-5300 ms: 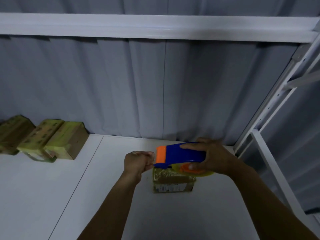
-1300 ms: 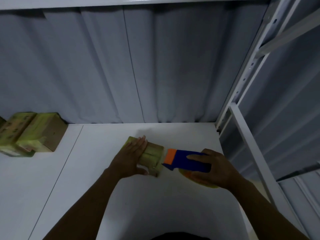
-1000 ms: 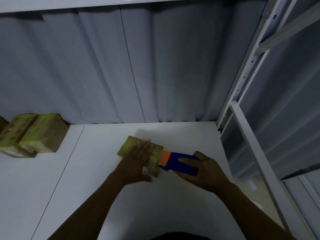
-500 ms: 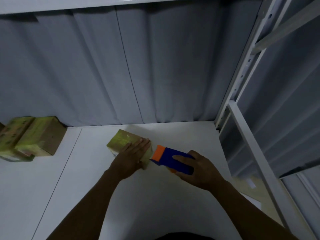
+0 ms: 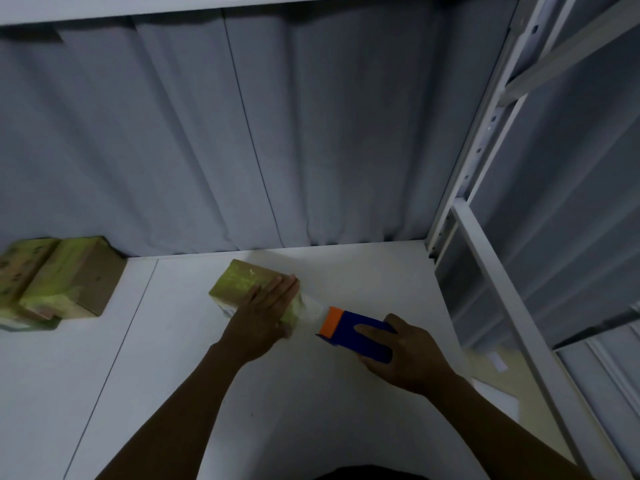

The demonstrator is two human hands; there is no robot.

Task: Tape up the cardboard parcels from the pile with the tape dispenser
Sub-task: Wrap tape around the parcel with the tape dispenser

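A small cardboard parcel lay on the white surface, in the middle of the scene and a little toward the far side, turned at a slant. Its sides were plain brown. Its top was covered in glossy yellow-green tape, and a pale label showed on its near left face.

The left hand lay flat on the parcel's near right end, fingers straight and close together, pressing down. Just to the right of the parcel, the right hand was wrapped round the tape dispenser, thumb on its top and fingers curled beneath. The dispenser had a dark blue body and an orange front end that faced the parcel. A pale, see-through strip of tape seemed to run from the parcel's end to the orange mouth. The two hands were near each other but not touching.

There was one parcel under the hand, one dispenser and two hands. The pile sat well apart at the far left against the grey curtain. Two parcels with the same yellow-green tops were plain there, side by side and touching. The picture's edge cut the pile off, so any further ones could not be counted. One white rack upright stood at the right.
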